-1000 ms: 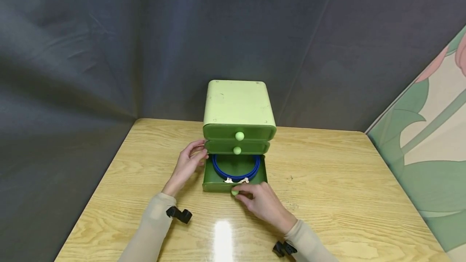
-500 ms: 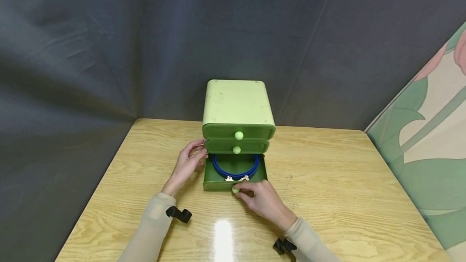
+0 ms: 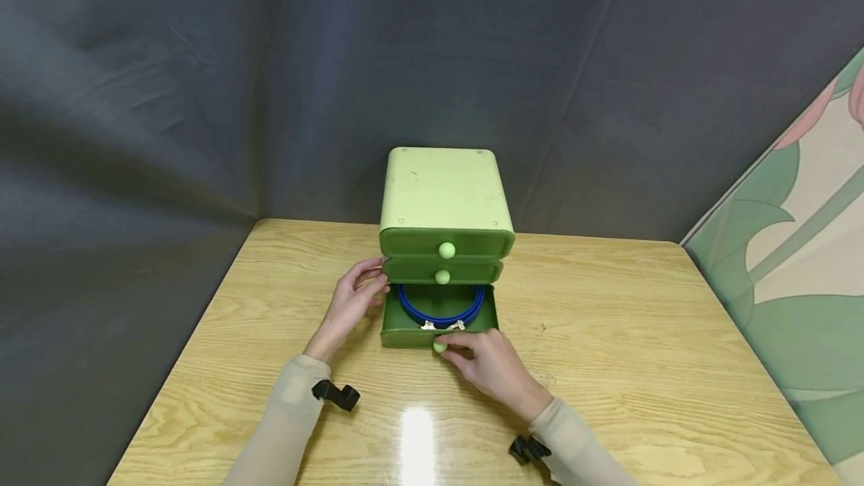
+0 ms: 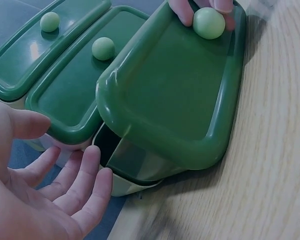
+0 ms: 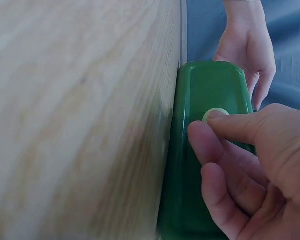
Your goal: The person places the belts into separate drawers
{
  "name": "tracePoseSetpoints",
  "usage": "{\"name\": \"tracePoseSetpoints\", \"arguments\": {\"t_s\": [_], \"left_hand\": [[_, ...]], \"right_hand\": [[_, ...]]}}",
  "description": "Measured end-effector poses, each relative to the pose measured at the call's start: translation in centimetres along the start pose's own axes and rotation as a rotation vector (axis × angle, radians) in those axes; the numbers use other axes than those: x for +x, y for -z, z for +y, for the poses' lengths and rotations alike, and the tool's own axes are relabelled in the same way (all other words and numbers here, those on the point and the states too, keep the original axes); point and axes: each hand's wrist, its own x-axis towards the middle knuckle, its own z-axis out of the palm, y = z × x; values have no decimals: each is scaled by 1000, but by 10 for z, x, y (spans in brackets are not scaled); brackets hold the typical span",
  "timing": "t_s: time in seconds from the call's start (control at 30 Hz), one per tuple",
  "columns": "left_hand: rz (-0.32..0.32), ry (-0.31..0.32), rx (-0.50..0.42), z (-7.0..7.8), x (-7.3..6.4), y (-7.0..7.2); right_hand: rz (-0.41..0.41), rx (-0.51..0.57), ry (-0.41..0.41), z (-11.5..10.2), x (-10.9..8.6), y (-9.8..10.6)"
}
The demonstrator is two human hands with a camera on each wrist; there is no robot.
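A small green chest of drawers [image 3: 445,186] stands on the table with its bottom drawer [image 3: 405,338] pulled out. Inside that drawer lies a coiled blue cable or strap [image 3: 442,319] with metal ends [image 3: 457,325]. My right hand [image 3: 496,366] pinches the drawer's light green knob [image 4: 209,23] between thumb and fingers. My left hand [image 3: 347,310] rests against the chest's left side, its fingers [image 4: 92,200] spread and only slightly bent. The upper two drawers are pushed in, with their round knobs [image 3: 447,250] facing me.
The wooden table [image 3: 607,336] extends to both sides and in front of the chest. A dark grey cloth [image 3: 432,43] hangs close behind it and on the left. Flower-patterned fabric [image 3: 803,261] borders the right side.
The bottom drawer has slid slightly inward toward the chest, with my right hand following on its knob. My left hand keeps its place at the chest's side.
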Motion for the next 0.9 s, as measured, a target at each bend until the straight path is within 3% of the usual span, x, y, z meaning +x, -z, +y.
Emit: {"name": "tracePoseSetpoints", "arguments": {"t_s": [0.53,0.9], "left_hand": [[-8,3,3,1,-1,1],[-16,3,3,1,-1,0]], "right_hand": [[2,45,-17,2,5,2],[10,79,-95,3,12,-1]]}}
